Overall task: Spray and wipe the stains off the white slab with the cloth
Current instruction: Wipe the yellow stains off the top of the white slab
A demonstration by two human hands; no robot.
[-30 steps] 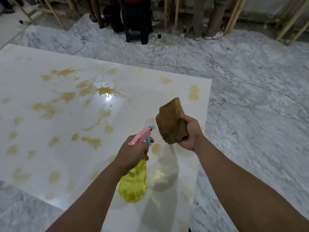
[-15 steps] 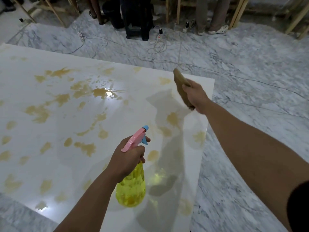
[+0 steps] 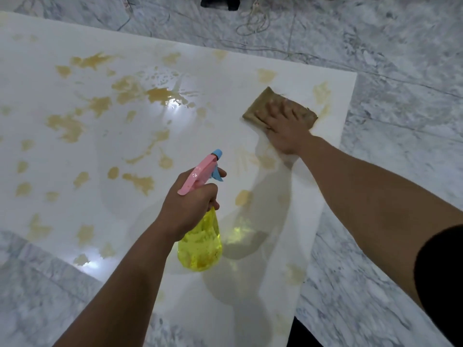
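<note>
In the head view, the only view here, the person is leaning over the white slab (image 3: pixel 82 151), which is lying on a grey marble floor (image 3: pixel 400 101). The right hand (image 3: pixel 285 126) is pressing flat, with the fingers spread, on the brown cloth (image 3: pixel 260 106), so it is not pinching the cloth but holding it down with the palm. The cloth is lying on the slab near its far right corner, just beside some pale yellow stains (image 3: pixel 322 92).

This is the change: one second ago the cloth was being held up in the air, bunched in the right hand, and half a second ago the arm was reaching forward with it. Now the cloth is touching the surface. I judge that the wiping is only starting, and the faint smear just behind the hand is suggesting a first stroke.

The left hand (image 3: pixel 190 204) is gripping closed around the neck of the yellow spray bottle (image 3: pixel 200 244), with one finger lying by the blue trigger under the pink head. The bottle is hanging above the slab, not resting on it, much as it was before.

Many brown-yellow stains are remaining across the middle and left part, and a wet puddle (image 3: pixel 165 96) is shining near the centre. So most of the task is probably still waiting.
</note>
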